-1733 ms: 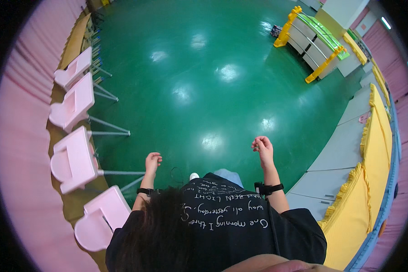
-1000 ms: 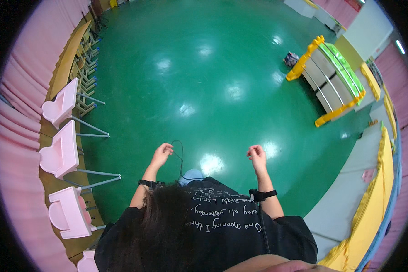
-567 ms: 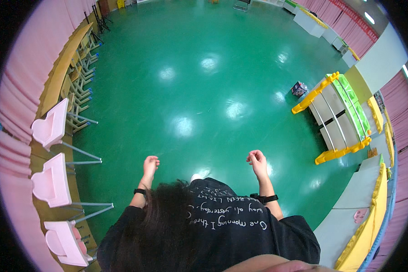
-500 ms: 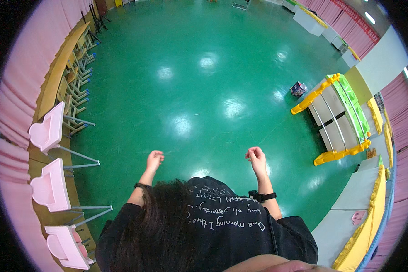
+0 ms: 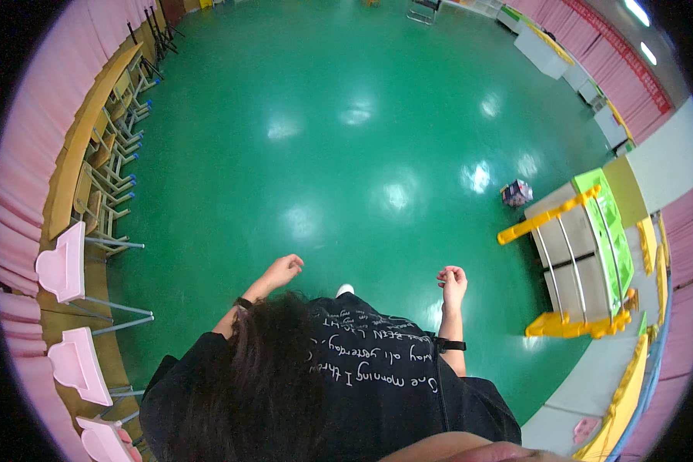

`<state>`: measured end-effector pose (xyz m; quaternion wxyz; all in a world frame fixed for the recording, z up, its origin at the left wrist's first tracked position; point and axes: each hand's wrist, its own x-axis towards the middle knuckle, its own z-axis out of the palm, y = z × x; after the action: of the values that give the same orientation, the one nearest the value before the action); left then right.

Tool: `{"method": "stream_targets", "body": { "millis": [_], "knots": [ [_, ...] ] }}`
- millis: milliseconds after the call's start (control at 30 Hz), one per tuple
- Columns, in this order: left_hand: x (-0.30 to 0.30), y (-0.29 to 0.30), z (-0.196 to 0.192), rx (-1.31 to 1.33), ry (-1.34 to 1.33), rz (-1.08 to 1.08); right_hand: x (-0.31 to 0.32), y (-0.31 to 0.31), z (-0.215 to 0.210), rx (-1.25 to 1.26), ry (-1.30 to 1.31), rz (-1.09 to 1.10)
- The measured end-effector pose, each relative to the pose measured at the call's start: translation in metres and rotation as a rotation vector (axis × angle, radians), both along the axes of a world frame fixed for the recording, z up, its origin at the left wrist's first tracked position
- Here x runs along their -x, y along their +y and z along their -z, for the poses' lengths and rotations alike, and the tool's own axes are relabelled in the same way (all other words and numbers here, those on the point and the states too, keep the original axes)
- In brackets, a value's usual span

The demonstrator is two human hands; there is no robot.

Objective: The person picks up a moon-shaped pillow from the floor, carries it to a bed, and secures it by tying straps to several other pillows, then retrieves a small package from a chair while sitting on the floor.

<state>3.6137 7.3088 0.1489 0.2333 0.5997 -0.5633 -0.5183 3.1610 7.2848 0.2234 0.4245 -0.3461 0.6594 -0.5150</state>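
Observation:
My left hand (image 5: 285, 269) is held out in front of my body over the green floor (image 5: 339, 169), its fingers loosely bent and nothing in it. To the right, my right hand (image 5: 453, 283) hangs at about the same height, also without anything in it, its fingers slightly curled and apart. Neither hand touches anything. A dark band (image 5: 243, 302) circles my left wrist and a black strap (image 5: 451, 345) my right. The tip of a white shoe (image 5: 346, 289) shows between the hands, beyond my black shirt.
Pink high chairs (image 5: 81, 362) line the left side, with a long wooden table (image 5: 92, 135) and chairs beyond. On the right stands a rack (image 5: 570, 266) with yellow side frames and green trays. A small printed box (image 5: 517, 193) sits beside it. Low white cabinets (image 5: 543, 54) stand far right.
I have moved forward: the chairs, rack and box have slid nearer in the picture. A white shoe tip has come into sight. Both hands stay raised with nothing in them.

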Motion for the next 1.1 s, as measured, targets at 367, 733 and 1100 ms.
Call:
{"method": "stream_targets", "body": {
  "millis": [367, 733, 1100],
  "knots": [
    [-0.058, -0.242, 0.009, 0.012, 0.226, -0.388, -0.129, -0.319, -0.004, -0.029, -0.002, -0.779],
    [-0.144, -0.522, 0.047, -0.087, 0.175, -0.720, -0.187, -0.616, -0.018, -0.042, -0.041, -0.667],
    [-0.041, -0.869, 0.026, 0.072, 0.217, -0.040, -0.176, -0.830, 0.015, -0.054, -0.168, -0.450]
  ]
}}
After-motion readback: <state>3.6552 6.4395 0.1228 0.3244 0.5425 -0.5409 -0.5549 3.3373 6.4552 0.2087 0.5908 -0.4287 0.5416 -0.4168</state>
